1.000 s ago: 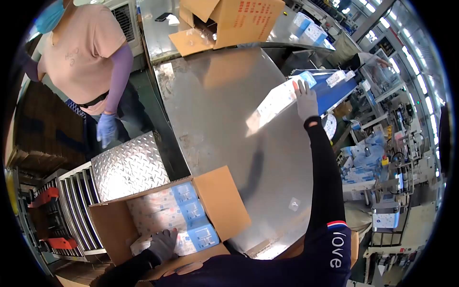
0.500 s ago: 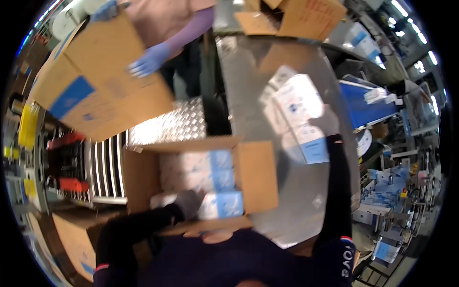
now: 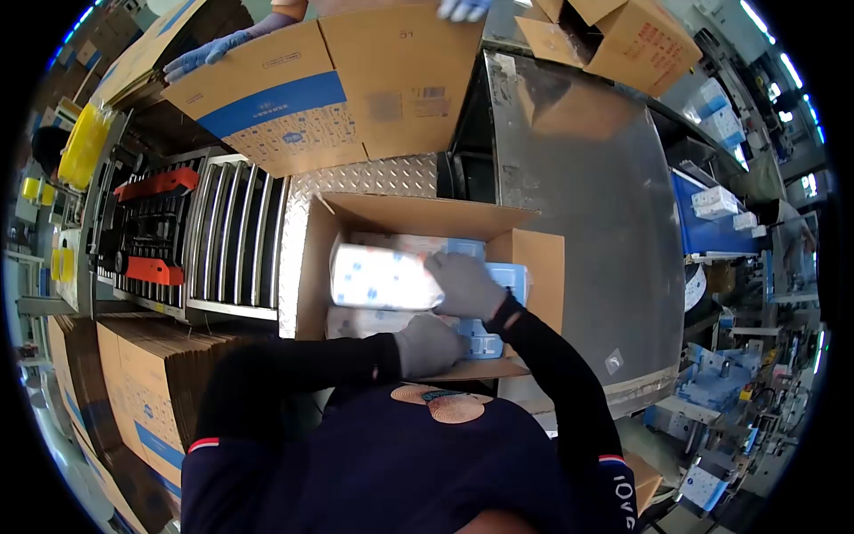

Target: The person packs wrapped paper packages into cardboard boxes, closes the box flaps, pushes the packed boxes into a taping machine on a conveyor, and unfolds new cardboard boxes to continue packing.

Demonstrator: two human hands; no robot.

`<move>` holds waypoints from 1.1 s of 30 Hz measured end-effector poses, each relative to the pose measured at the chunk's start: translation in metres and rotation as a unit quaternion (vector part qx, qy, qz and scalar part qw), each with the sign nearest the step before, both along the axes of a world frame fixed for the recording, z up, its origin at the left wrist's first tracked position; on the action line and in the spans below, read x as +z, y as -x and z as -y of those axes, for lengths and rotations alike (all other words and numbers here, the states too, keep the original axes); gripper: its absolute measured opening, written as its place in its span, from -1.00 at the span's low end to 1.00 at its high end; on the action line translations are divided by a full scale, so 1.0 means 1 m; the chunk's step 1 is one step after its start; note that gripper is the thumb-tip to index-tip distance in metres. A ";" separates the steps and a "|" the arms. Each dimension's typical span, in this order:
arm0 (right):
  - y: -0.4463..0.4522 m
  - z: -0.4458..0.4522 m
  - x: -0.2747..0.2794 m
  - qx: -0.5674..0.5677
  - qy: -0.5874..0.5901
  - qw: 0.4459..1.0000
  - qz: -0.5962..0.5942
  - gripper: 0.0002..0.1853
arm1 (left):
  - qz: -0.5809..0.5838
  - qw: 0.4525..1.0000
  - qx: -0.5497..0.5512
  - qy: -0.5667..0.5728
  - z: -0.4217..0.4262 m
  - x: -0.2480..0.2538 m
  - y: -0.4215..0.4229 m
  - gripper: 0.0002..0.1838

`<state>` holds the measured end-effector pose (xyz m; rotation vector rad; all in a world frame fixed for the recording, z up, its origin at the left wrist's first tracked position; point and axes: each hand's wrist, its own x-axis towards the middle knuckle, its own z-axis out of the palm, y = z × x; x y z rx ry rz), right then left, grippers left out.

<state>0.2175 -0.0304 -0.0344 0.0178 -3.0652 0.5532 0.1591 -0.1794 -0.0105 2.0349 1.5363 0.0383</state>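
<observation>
In the head view an open cardboard carton (image 3: 539, 298) stands in front of me, with white-and-blue printed packs (image 3: 485, 345) inside. My gloved right hand (image 3: 467, 283) is closed on the right part of a white pack with blue print (image 3: 382, 278), which lies tilted over the other packs. Lower down, my gloved left hand (image 3: 430, 345) is inside the carton's near side, against the packs. Its fingertips are hidden, so I cannot tell whether they grip anything.
A metal table (image 3: 587, 205) lies right of the carton. Across from me, a person's gloved hands hold a large flattened carton (image 3: 356, 89). A roller conveyor (image 3: 236, 236) is at the left, above stacked flat cartons (image 3: 151, 374). Another open carton (image 3: 636, 44) sits at the far right.
My right hand has brought the packs from the metal table into the carton. My left hand has shifted right inside it. The person opposite has moved the large carton to the right.
</observation>
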 end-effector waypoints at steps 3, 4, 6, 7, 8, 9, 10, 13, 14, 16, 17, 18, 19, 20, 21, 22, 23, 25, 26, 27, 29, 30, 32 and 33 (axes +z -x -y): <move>-0.003 0.008 -0.068 0.003 0.083 0.996 0.045 -0.25 | -0.067 0.988 0.063 -0.128 -0.011 0.023 0.017 -0.50; -0.022 0.003 -0.069 -0.015 0.105 0.994 0.010 -0.28 | -0.097 0.978 0.107 -0.152 -0.016 0.007 0.025 -0.36; -0.057 -0.010 -0.050 -0.044 0.068 0.996 -0.033 -0.31 | -0.182 0.969 0.106 -0.126 -0.009 -0.026 0.046 -0.02; -0.079 -0.023 -0.044 -0.059 0.003 0.998 -0.035 -0.31 | -0.242 0.965 0.064 -0.083 -0.002 -0.039 0.051 0.17; -0.107 -0.041 -0.055 -0.108 0.047 0.988 -0.098 -0.28 | -0.230 0.971 0.051 -0.028 -0.011 -0.039 0.052 0.28; -0.136 -0.065 -0.065 -0.189 0.009 0.977 -0.102 -0.29 | -0.223 0.974 0.041 0.030 -0.020 -0.031 0.052 0.39; -0.168 -0.086 -0.074 -0.261 -0.025 0.959 -0.109 -0.31 | -0.251 0.966 0.047 0.040 -0.023 -0.026 0.046 0.41; -0.242 -0.133 -0.120 -0.493 -0.029 0.868 -0.056 -0.31 | -0.282 0.957 0.055 0.040 -0.030 -0.028 0.041 0.44; -0.265 -0.155 -0.122 -0.487 -0.095 0.868 -0.035 -0.30 | -0.268 0.962 0.053 0.031 -0.031 -0.032 0.043 0.45; -0.301 -0.217 -0.123 -0.527 -0.112 0.842 0.027 -0.26 | -0.222 0.973 0.060 0.004 -0.026 -0.045 0.049 0.47; -0.313 -0.254 -0.122 -0.573 -0.059 0.814 0.071 -0.22 | -0.218 0.974 0.052 -0.025 -0.024 -0.050 0.052 0.49; -0.324 -0.287 -0.127 -0.655 -0.104 0.747 0.036 -0.18 | -0.226 0.973 0.042 -0.026 -0.024 -0.049 0.053 0.50; -0.334 -0.322 -0.129 -0.728 -0.146 0.670 0.000 -0.14 | -0.235 0.971 0.032 -0.027 -0.025 -0.049 0.053 0.51; -0.339 -0.355 -0.097 -0.722 -0.161 0.673 0.005 -0.07 | -0.226 0.973 0.027 -0.031 -0.025 -0.051 0.056 0.51; -0.345 -0.386 -0.072 -0.654 -0.272 0.706 -0.011 -0.10 | -0.218 0.975 0.023 -0.036 -0.023 -0.054 0.059 0.51; -0.348 -0.420 -0.047 -0.602 -0.363 0.710 0.044 -0.13 | -0.209 0.977 0.021 -0.041 -0.023 -0.057 0.060 0.51; -0.344 -0.449 -0.022 -0.541 -0.450 0.704 0.098 -0.16 | -0.203 0.978 0.017 -0.044 -0.023 -0.059 0.062 0.51; -0.318 -0.485 0.025 -0.516 -0.483 0.691 0.153 -0.24 | -0.194 0.980 0.013 -0.048 -0.022 -0.059 0.064 0.50; -0.310 -0.509 0.028 -0.493 -0.506 0.687 0.170 -0.26 | -0.200 0.978 0.007 -0.059 -0.020 -0.061 0.064 0.50; -0.300 -0.526 0.029 -0.469 -0.529 0.683 0.185 -0.28 | -0.199 0.978 0.003 -0.056 -0.020 -0.062 0.065 0.50; -0.282 -0.566 -0.011 -0.410 -0.538 0.718 0.162 -0.22 | -0.200 0.978 -0.002 -0.052 -0.021 -0.064 0.067 0.50; -0.260 -0.560 -0.016 -0.468 -0.433 0.757 0.143 -0.18 | -0.198 0.979 -0.011 -0.038 -0.021 -0.063 0.068 0.49; -0.202 -0.536 -0.009 -0.495 -0.311 0.797 0.153 -0.07 | -0.207 0.977 -0.006 -0.050 -0.019 -0.062 0.069 0.47; -0.174 -0.523 0.007 -0.471 -0.304 0.808 0.181 -0.01 | -0.208 0.976 -0.002 -0.056 -0.018 -0.063 0.066 0.47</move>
